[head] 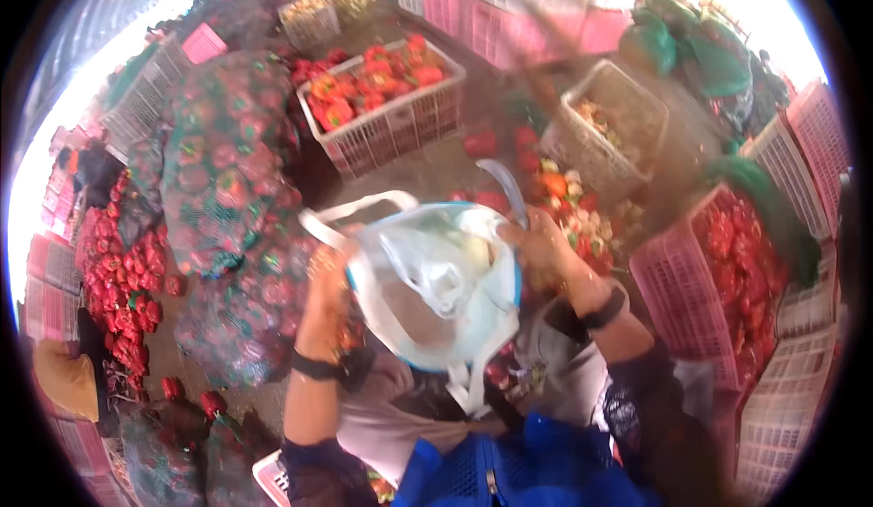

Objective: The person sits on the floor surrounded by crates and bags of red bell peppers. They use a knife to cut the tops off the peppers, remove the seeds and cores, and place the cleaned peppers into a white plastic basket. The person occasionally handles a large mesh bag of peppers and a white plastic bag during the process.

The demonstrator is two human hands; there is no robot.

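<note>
A white bag with blue trim (372, 295) hangs wide-mouthed between my hands, above my lap. Inside it lies a crumpled clear plastic bag (426, 272), with something pale beside that at the upper right. My left hand (331, 268) grips the bag's left rim, near a white strap handle (368, 205) that loops away from me. At the right rim is my right hand (535, 241), closed around a knife whose curved blade (506, 186) points up and away. Whether those fingers also grip the rim is blurred. A second strap (467, 391) dangles toward my lap.
Ahead stands a crate of red bell peppers (389, 115). Mesh sacks of peppers (225, 159) bulk on the left, beside loose red peppers (129, 268). To the right are a tilted pink crate (675, 295) of peppers and a pale crate of scraps (603, 132). Trimmings (580, 214) lie ahead right.
</note>
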